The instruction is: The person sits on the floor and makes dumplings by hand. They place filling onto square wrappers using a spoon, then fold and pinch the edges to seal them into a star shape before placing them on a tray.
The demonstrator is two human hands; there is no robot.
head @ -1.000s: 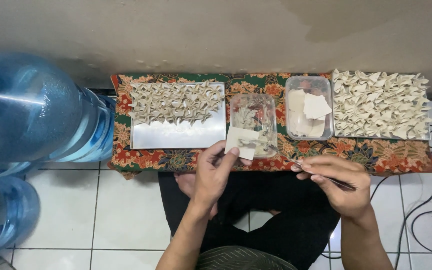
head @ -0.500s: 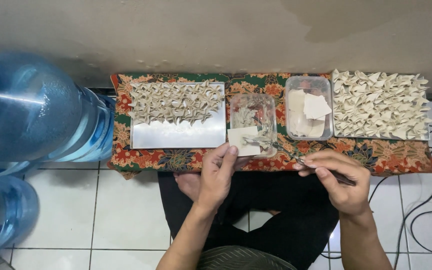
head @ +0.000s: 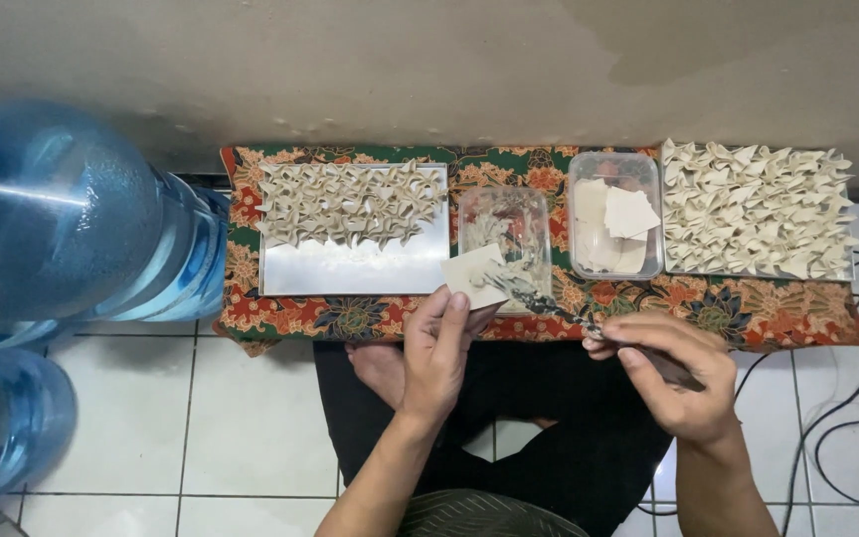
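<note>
My left hand [head: 441, 350] holds a square pale dough wrapper [head: 474, 276] by its near corner, over the front edge of a clear plastic tub of filling [head: 505, 224]. My right hand [head: 670, 376] grips a thin spoon [head: 561, 308] whose tip carries a dab of filling and touches the wrapper. A second clear tub [head: 616, 214] to the right holds a stack of flat wrappers. A metal tray [head: 355, 267] on the left carries several rows of folded dumplings; another tray [head: 758, 207] on the right is packed with folded ones.
Everything sits on a low table covered by a floral cloth [head: 728, 313] against a wall. Two large blue water bottles [head: 47, 214] stand at the left. Black cables [head: 852, 388] lie on the tiled floor at the right. My crossed legs [head: 549, 438] are under the table.
My left hand has drawn the wrapper slightly toward me. My right hand has brought the spoon tip from beside the tub onto the wrapper.
</note>
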